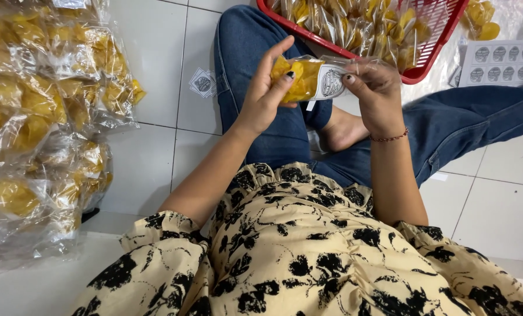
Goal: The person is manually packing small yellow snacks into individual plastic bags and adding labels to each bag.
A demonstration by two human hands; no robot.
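Pile of bagged yellow chips (45, 117), left of the red basket (425, 71). Clear chip packet (311, 79), just below the basket, gripped by left hand (264, 96) and right hand (375, 96), fingers closed round its ends.

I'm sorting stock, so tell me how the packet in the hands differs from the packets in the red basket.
The held packet carries a round white sticker on its front; no sticker shows on the basket packets. It is single, gripped by the left hand and right hand above the lap, while the others lie heaped together in the red basket. All are clear plastic packets of yellow chips.
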